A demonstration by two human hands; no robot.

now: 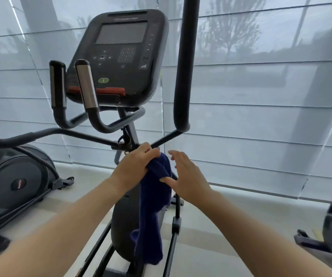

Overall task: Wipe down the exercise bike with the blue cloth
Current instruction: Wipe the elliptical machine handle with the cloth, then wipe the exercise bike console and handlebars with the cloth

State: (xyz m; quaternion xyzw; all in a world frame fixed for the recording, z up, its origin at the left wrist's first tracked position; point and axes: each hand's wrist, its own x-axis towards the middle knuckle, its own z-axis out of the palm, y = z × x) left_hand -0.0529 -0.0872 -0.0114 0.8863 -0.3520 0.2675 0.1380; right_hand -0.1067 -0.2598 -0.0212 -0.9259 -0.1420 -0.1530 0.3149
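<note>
Blue cloth (157, 196) hangs lengthwise straight down from your left hand (137, 166), which grips its bunched top against the exercise bike (125, 226) dead ahead. Your right hand (185, 174) is just beside it, fingers spread, thumb against the cloth. The console (121, 56) rises above both hands.

The blue cloth (157, 198) is thick, fuzzy towelling, quite matt. On the exercise bike (125, 220) the console (121, 62) is smooth black plastic with a soft gloss, and its screen (121, 34) is a duller grey. The upright handgrips (86, 86) carry brushed silvery metal sleeves. The frame tubes (81, 135) look like matt dark-painted metal, though I can't be sure. The window blinds (261, 116) are translucent fabric.
</note>
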